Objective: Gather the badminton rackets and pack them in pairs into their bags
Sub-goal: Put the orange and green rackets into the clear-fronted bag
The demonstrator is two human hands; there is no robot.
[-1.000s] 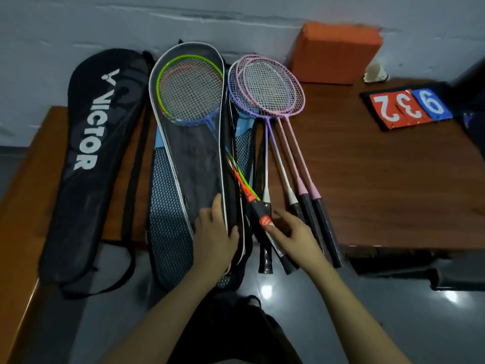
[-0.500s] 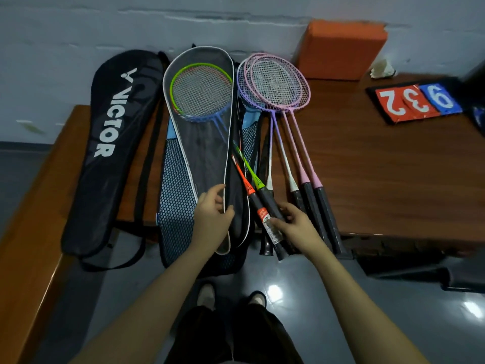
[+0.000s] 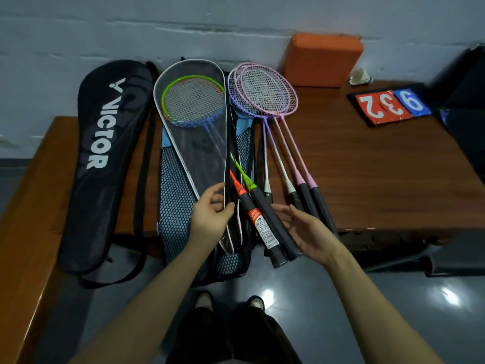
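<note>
An open racket bag [image 3: 183,143] with a white-trimmed flap lies on the table [image 3: 380,174]. The heads of a green racket [image 3: 193,101] and an orange racket [image 3: 237,185] sit inside it, and their dark handles stick out past the table's front edge. My left hand [image 3: 210,214] pinches the flap's edge beside those shafts. The fingers of my right hand [image 3: 307,229] are straight and touch the two handles from the right. Several pink and purple rackets [image 3: 265,93] lie loose just right of the bag. A black VICTOR bag [image 3: 105,153] lies at the left.
A blue mesh bag [image 3: 175,214] lies under the open one and hangs over the edge. An orange block [image 3: 322,59], a shuttlecock [image 3: 359,76] and a score flip-board [image 3: 388,106] sit at the back right. A wooden bench [image 3: 23,219] stands at the left.
My right hand has loosened from gripping the two handles to open fingers against them. My left hand went from resting on the bag to pinching its flap edge.
</note>
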